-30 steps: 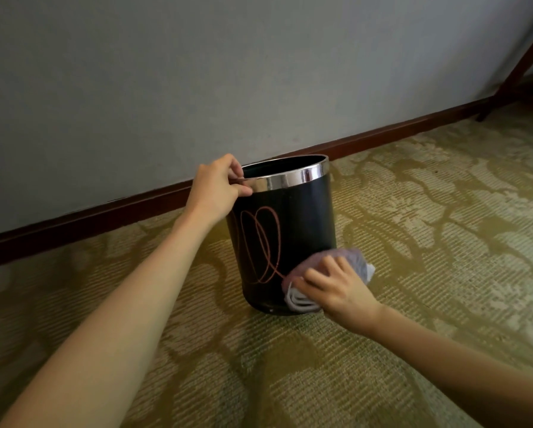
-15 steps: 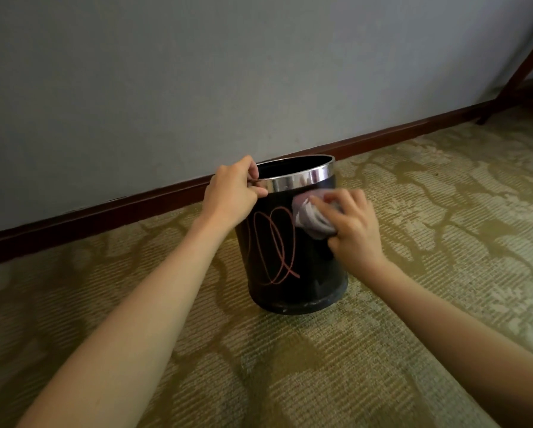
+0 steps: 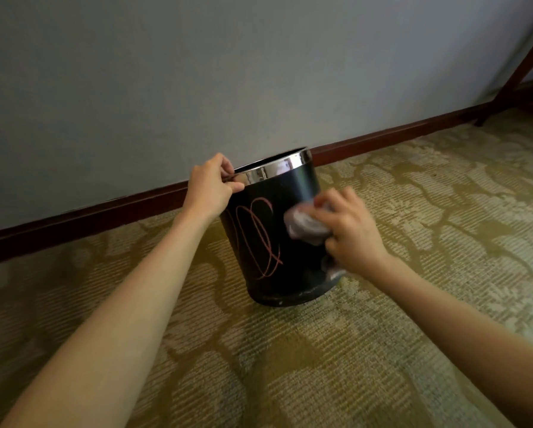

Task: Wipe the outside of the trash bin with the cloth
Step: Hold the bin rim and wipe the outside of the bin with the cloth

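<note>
Fingers of our left hand point(image 3: 211, 188) curl over the shiny metal rim of the round black trash bin point(image 3: 277, 242), which stands tilted on the patterned green-yellow carpet point(image 3: 413, 211) near the grey wall point(image 3: 197, 72). Our right hand point(image 3: 350, 233) holds the crumpled pale grey cloth point(image 3: 305, 225), fingers bent around it, and presses it on the bin's right outer side, beside a pink looping scribble point(image 3: 259, 239).
</note>
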Motion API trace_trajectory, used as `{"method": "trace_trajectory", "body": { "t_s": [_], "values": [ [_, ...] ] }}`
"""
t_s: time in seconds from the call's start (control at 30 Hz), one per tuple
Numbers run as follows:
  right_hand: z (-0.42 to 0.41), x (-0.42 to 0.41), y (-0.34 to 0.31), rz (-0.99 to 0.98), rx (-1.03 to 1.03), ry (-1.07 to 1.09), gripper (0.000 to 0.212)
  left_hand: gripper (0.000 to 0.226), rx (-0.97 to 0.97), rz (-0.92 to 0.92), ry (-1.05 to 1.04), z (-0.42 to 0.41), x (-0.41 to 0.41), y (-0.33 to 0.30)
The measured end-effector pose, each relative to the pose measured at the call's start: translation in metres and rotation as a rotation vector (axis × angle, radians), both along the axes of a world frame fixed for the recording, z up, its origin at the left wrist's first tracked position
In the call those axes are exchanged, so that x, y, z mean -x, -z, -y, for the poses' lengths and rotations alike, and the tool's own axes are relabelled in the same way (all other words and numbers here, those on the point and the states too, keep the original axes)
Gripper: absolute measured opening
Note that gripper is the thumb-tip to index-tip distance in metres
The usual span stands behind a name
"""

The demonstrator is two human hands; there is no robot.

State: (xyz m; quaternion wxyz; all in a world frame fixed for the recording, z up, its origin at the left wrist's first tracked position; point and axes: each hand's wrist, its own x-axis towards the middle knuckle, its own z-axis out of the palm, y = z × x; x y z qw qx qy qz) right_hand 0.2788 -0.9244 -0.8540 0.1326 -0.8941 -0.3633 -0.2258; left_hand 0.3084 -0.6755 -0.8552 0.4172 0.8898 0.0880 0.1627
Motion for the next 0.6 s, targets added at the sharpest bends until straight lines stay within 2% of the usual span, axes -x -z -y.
{"method": "trace_trajectory", "body": {
  "t_s": [0.07,0.13,0.27,0.33,0.4,0.47,0.6],
  "values": [
    [-0.011,-0.016,-0.018,0.07,-0.13,0.067,0.057,0.026,-0.008,-0.004,0.014,-0.002,0.001,0.0],
    [-0.025,-0.023,-0.019,0.111,-0.164,0.09,0.057,0.027,-0.02,0.001,0.031,-0.001,0.001,-0.001],
    [-0.034,-0.006,0.024,0.012,-0.185,0.093,0.057,0.027,-0.028,0.01,0.044,0.002,0.001,0.0],
    [-0.027,0.004,0.045,0.019,-0.108,0.005,0.053,0.027,-0.014,0.011,0.036,0.0,0.001,0.001],
    [-0.014,0.017,0.063,0.058,0.102,-0.124,0.049,0.027,0.0,0.007,0.031,-0.004,0.001,0.001],
    [-0.001,0.035,0.078,0.006,0.246,-0.188,0.046,0.028,0.009,0.0,0.036,-0.005,0.001,0.0],
    [0.012,0.043,0.075,-0.165,0.251,-0.205,0.049,0.03,0.01,-0.004,0.073,0.003,0.002,-0.003]
  ]
}}
